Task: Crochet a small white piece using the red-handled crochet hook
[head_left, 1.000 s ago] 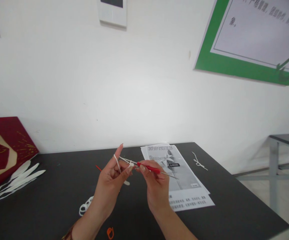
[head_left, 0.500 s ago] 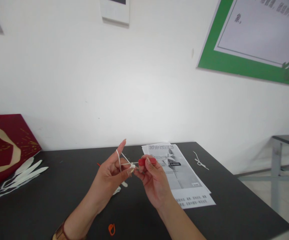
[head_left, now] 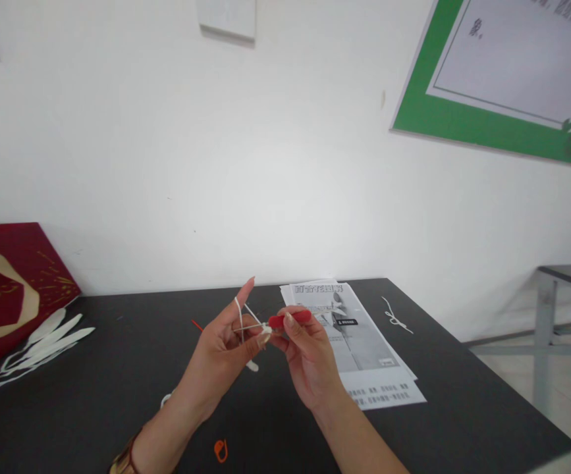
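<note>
My right hand (head_left: 307, 349) is closed around the red handle of a crochet hook (head_left: 290, 319). The hook's thin metal shaft points left into a small piece of white crochet work (head_left: 266, 328). My left hand (head_left: 226, 345) pinches that piece between thumb and fingers. White yarn (head_left: 238, 309) loops over its raised index finger and runs down to the work. A white end hangs below the left fingers. The hook's tip lies among the yarn near the left hand, too small to make out clearly.
On the black table (head_left: 132, 355) lie an orange stitch marker (head_left: 220, 451), printed sheets (head_left: 384, 395) and a knotted white string (head_left: 394, 316). White crocheted petals (head_left: 53, 342) rest beside a dark red bag (head_left: 13, 289) on the left. A white wall stands behind.
The hook has slid left, deeper through the white work, so its handle now sits close to the left fingertips. The left forearm has shifted slightly right.
</note>
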`<state>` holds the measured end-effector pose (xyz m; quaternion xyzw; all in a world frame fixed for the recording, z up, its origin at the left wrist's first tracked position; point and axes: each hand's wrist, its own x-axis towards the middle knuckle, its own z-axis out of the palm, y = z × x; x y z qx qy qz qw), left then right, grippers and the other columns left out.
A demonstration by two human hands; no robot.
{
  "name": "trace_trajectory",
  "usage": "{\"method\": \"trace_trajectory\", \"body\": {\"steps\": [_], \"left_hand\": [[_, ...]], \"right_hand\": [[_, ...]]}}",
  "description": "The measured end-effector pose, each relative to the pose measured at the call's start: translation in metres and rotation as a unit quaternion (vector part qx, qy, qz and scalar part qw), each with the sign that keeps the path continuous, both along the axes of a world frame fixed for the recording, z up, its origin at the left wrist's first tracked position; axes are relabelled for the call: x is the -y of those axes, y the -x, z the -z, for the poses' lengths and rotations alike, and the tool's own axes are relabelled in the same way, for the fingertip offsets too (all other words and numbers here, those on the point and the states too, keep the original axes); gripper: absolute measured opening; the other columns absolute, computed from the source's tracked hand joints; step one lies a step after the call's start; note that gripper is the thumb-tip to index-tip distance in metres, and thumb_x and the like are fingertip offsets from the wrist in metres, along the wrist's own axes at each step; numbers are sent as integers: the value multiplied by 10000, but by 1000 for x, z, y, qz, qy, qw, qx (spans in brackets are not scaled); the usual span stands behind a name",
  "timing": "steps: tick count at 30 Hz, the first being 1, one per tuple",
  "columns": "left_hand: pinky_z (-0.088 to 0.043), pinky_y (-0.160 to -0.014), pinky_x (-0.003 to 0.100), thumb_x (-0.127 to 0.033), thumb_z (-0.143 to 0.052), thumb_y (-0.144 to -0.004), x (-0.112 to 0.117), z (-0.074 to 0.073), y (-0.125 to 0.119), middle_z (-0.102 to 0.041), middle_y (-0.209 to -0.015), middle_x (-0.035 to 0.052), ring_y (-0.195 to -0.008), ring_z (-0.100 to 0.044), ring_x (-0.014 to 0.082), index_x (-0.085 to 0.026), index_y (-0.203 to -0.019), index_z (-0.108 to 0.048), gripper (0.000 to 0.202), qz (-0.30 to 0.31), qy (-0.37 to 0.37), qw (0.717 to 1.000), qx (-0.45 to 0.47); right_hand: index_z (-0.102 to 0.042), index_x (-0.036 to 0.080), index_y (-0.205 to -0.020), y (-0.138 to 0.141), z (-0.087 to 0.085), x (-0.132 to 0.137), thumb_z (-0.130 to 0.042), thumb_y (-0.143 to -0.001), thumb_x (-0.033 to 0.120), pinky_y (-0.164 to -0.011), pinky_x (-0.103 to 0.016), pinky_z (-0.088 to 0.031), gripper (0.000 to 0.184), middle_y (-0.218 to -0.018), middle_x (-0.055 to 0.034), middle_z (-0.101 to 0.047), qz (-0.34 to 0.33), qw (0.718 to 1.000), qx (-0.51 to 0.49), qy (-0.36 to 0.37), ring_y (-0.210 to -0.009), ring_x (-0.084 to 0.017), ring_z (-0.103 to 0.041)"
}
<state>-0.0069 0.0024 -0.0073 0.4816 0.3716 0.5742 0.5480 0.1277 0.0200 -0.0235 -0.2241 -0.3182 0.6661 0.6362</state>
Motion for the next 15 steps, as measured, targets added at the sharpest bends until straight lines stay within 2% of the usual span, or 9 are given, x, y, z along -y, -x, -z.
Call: {"method": "trace_trajectory", "body": {"steps": [4, 7, 12, 15], "left_hand": [[-422, -586, 203, -238, -747, -731, 1, 1, -9, -619, -676, -58, -626, -547, 100, -314, -1456, -325, 842, -35, 21, 999, 26], [-443, -617, 209, -232, -759, -712, 3, 5, -15, -643, -663, -57, -640, -571, 105, -271, -1480, -270, 911, -51, 33, 997, 53], [-456, -631, 201, -235, -763, -719, 4, 8, -18, -697, -690, -39, -632, -573, 93, -243, -1474, -286, 893, -50, 42, 996, 56], [-476, -665, 218, -246, -760, -726, 4, 6, -16, -716, -716, -27, -651, -596, 101, -252, -1481, -264, 904, -39, 45, 997, 47]], "right_hand": [[-743, 185, -824, 3, 4, -1, -806, -677, 210, -746, -265, -527, 162, -834, -25, -731, 39, 997, 72, -12, -792, -154, -657], [-751, 189, -814, 3, 7, -2, -832, -622, 171, -753, -286, -523, 209, -823, -29, -740, 55, 993, 100, -20, -792, -169, -652], [-747, 167, -719, 4, 7, -2, -850, -575, 155, -603, -263, -519, 178, -694, -15, -728, 79, 995, 54, 11, -642, -149, -638], [-745, 157, -726, 4, 5, -2, -853, -576, 170, -595, -257, -514, 186, -645, -12, -720, 78, 996, 29, 23, -591, -132, -628]]}}
